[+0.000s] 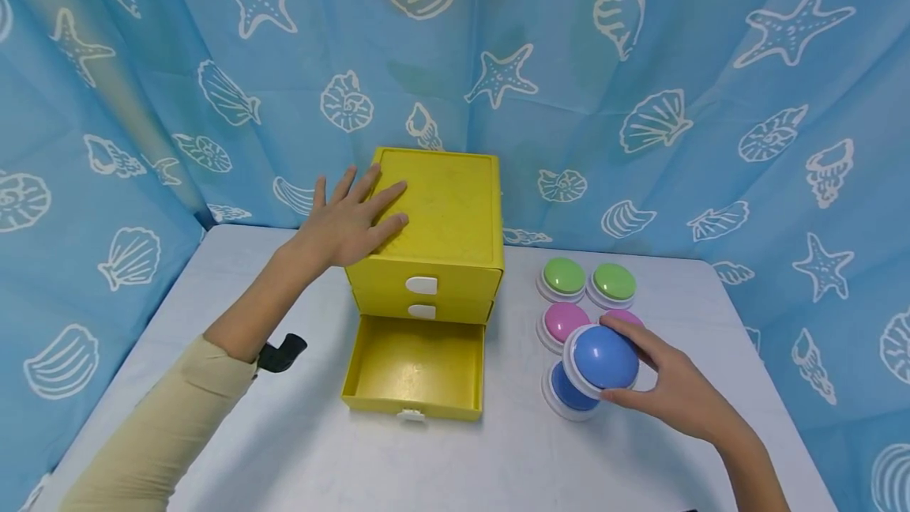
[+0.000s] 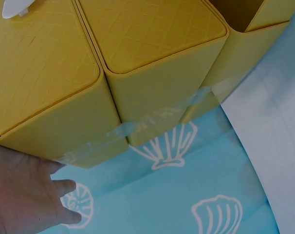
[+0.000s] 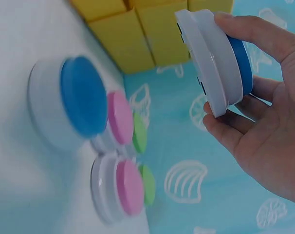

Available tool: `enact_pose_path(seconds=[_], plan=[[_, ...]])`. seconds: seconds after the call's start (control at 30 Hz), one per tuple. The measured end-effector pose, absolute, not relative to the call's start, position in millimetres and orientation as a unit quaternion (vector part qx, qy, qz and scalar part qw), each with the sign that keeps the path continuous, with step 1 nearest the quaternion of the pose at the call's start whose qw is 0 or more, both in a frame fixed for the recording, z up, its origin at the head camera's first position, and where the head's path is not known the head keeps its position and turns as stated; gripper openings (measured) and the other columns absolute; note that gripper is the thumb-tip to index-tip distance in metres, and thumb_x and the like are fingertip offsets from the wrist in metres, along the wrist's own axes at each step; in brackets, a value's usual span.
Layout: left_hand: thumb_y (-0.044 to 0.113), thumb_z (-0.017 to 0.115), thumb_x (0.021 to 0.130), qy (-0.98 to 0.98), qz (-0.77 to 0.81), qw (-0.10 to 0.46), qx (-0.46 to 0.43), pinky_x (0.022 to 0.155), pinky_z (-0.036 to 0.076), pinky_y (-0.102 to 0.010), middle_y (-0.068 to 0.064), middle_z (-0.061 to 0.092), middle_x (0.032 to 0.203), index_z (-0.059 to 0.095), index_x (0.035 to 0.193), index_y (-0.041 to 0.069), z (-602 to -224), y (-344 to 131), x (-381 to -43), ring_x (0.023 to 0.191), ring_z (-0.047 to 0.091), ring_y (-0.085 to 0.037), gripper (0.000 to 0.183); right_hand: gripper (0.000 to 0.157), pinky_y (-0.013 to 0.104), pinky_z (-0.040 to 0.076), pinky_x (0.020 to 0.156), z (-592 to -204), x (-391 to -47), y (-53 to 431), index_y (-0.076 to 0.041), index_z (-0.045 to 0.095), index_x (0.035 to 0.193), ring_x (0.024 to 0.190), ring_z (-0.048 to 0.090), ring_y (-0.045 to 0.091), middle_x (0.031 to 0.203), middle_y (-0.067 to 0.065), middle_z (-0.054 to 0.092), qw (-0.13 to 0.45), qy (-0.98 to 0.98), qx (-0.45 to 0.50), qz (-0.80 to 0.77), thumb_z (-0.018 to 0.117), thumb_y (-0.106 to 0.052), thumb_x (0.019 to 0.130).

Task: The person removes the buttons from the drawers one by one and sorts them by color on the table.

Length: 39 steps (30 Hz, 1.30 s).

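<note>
My left hand rests with spread fingers on the top left edge of a yellow drawer cabinet. Its bottom drawer is pulled out and nothing lies inside. My right hand grips a round push light with a blue dome and white base by its rim, raised off the table. In the right wrist view this held light is tilted, thumb on one side and fingers on the other. Below it on the table stands another blue-domed light, partly hidden in the head view.
Behind the blue light are two pink-domed lights, one mostly covered by the right hand, and two green-domed lights. A white cloth covers the table. A blue curtain with shell prints hangs behind and at the sides.
</note>
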State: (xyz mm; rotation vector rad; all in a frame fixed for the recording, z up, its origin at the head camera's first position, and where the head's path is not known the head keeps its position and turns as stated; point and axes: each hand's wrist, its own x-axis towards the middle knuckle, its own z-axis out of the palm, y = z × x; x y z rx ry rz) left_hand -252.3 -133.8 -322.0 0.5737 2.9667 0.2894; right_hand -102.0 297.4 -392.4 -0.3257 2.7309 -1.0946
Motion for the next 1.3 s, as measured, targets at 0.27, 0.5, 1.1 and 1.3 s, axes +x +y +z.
enact_pose_path(seconds=[0.27,0.5,1.1,1.3], plan=[[0.060,0.025,0.105,0.976,0.094,0.055,0.187,0.110,-0.012,-0.067,-0.012,-0.002,0.167,0.016,0.162,0.027,-322.0,-133.6,-253.2,0.150,-0.008,-0.040,0.067,0.094,0.057,0.041,0.097,-411.5,-91.3,328.4,-0.008,0.035,0.155,0.132,0.038,0.055,0.152,0.029,0.034,0.096,0.925,-0.070,-0.362,0.086,-0.032,0.080],[0.060,0.025,0.104,0.977,0.092,0.053,0.187,0.110,-0.012,-0.067,-0.012,-0.002,0.167,0.016,0.162,0.027,-322.2,-133.7,-253.6,0.150,-0.007,-0.041,0.067,0.094,0.062,0.040,0.096,-431.0,-86.3,351.0,-0.005,0.031,0.155,0.128,0.038,0.058,0.149,0.034,0.032,0.120,0.932,-0.026,-0.342,0.084,-0.033,0.082],[0.060,0.025,0.104,0.976,0.095,0.048,0.189,0.110,-0.011,-0.067,-0.012,-0.001,0.167,0.017,0.162,0.027,-322.9,-134.0,-253.1,0.150,-0.007,-0.041,0.067,0.096,0.061,0.037,0.101,-475.1,-89.6,370.1,0.000,0.029,0.154,0.131,0.034,0.059,0.149,0.038,0.029,0.162,0.929,0.004,-0.334,0.083,-0.036,0.082],[0.060,0.025,0.104,0.976,0.095,0.049,0.188,0.110,-0.011,-0.067,-0.012,-0.002,0.167,0.016,0.162,0.027,-323.1,-134.0,-252.7,0.150,-0.007,-0.041,0.067,0.098,0.062,0.037,0.101,-483.2,-94.3,367.2,-0.001,0.028,0.154,0.132,0.032,0.059,0.149,0.038,0.027,0.179,0.927,0.016,-0.330,0.083,-0.038,0.082]])
